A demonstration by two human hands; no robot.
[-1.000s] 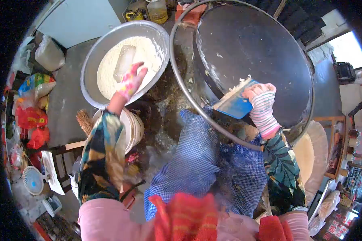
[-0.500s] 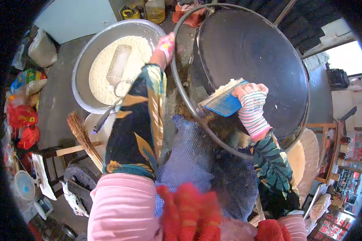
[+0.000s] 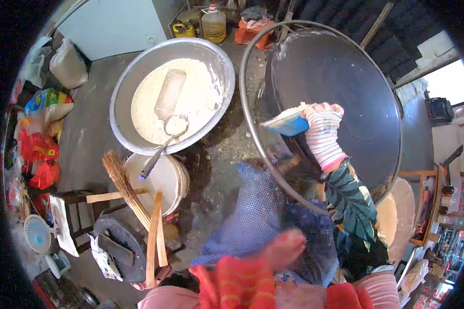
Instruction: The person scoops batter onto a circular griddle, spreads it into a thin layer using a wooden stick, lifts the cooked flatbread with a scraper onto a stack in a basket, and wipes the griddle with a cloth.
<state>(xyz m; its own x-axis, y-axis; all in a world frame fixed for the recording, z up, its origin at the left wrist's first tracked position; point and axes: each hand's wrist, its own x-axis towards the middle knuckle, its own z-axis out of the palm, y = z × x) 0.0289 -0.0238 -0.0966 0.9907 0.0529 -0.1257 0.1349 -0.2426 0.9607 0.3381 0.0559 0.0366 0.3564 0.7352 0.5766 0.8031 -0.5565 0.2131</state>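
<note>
My right hand (image 3: 323, 123), in a striped glove with bare fingers, grips a blue scraper (image 3: 290, 126). Pale batter lies along the scraper's upper edge. The scraper is over the left side of a large dark round griddle (image 3: 340, 87). What seems to be my left hand (image 3: 285, 249) is smeared by motion above my lap, beside a red knitted garment (image 3: 237, 280); its fingers cannot be made out. A wide metal basin (image 3: 119, 114) of pale batter (image 3: 149, 110) stands left of the griddle. A clear bottle (image 3: 170, 94) and a ladle (image 3: 162, 149) rest in it.
A metal ring (image 3: 252, 121) runs around the griddle. Below the basin stand a white bucket (image 3: 178, 180) with wooden sticks (image 3: 153, 232) and a straw brush (image 3: 121, 177). An oil jug (image 3: 213, 24) is at the back. Round flatbreads (image 3: 397, 211) are stacked at right.
My left hand has left the basin's right rim and come back toward my body. My right hand still holds the scraper, now tilted flatter. The view has shifted, showing the bucket and sticks.
</note>
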